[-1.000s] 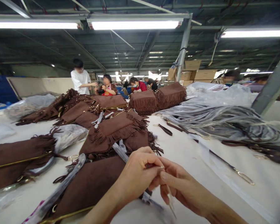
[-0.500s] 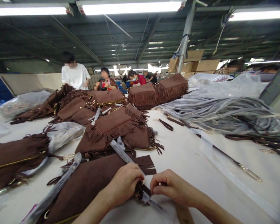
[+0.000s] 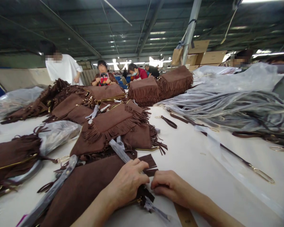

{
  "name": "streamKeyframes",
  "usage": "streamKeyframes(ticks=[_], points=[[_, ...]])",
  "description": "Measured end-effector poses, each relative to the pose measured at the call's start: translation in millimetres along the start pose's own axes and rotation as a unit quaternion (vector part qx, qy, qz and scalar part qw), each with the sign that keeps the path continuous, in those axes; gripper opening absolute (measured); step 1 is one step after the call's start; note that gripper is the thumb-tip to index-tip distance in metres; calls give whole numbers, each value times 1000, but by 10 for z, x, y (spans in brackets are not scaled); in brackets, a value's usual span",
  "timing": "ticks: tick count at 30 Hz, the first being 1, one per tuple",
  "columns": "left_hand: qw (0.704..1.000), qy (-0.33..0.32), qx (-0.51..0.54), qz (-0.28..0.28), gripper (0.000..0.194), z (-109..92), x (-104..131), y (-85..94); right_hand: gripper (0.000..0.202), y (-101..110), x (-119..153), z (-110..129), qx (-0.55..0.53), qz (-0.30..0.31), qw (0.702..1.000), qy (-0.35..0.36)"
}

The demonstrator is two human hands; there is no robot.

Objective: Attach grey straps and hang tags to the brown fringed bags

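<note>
A dark brown suede bag [image 3: 85,183] lies on the table before me, its cut fringe [image 3: 148,161] showing beyond my hands. My left hand [image 3: 130,179] is closed over a strap wrapped in greyish plastic [image 3: 120,150], at the bag's right end. From beneath that hand come dark strap ends [image 3: 146,193] and a plastic-covered tail [image 3: 157,209]. Close beside it, my right hand [image 3: 167,184] has its fingers curled in; whatever they pinch is hidden. A brown card strip [image 3: 185,217] lies under the right wrist.
Fringed brown bags [image 3: 111,124] are heaped ahead, with another bag [image 3: 14,154] at left. Plastic-wrapped straps [image 3: 229,107] pile up at right. A strap with a long gold clasp [image 3: 262,175] and a wrist loop [image 3: 169,122] lie nearer. Several people work beyond.
The view has tipped down and shifted slightly. My left fingers have moved up over the strap, hiding the gold ring seen before. The right hand stays close by, curled.
</note>
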State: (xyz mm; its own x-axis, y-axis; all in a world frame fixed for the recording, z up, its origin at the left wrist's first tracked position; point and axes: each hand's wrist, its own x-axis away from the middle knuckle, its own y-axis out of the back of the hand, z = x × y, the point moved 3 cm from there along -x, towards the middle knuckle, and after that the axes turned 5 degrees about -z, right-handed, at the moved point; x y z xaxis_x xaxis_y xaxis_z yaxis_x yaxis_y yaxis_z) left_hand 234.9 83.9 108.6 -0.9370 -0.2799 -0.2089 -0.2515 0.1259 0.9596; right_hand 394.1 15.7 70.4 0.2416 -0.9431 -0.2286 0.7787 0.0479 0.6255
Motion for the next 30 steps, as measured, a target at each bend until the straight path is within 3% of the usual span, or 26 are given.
streamKeyframes(ticks=[3,7,12,15,18,20,23,26,30], points=[[1000,12,13,11,19,37,-26,2,17,16,38,9,144,27,989,29],[1000,16,-5,8,15,49,-41,40,20,-1,53,38,337,32,940,50],[1000,-4,-22,17,13,25,-10,24,20,21,82,4,411,-14,910,53],[999,7,-36,-1,15,57,41,-15,18,34,76,6,318,-74,945,20],[998,14,-46,-42,17,108,97,-45,17,-26,41,52,63,-108,990,-62],[996,18,-48,-76,16,141,125,-55,16,-109,6,85,-100,-107,981,-129],[991,21,-44,-122,14,176,151,-56,15,-206,-61,111,-234,-110,947,-193],[988,21,-32,-149,14,198,168,-63,15,-223,-133,89,-273,-118,931,-214],[985,28,-9,-170,13,233,192,-84,15,-192,-205,43,-268,-143,931,-202]])
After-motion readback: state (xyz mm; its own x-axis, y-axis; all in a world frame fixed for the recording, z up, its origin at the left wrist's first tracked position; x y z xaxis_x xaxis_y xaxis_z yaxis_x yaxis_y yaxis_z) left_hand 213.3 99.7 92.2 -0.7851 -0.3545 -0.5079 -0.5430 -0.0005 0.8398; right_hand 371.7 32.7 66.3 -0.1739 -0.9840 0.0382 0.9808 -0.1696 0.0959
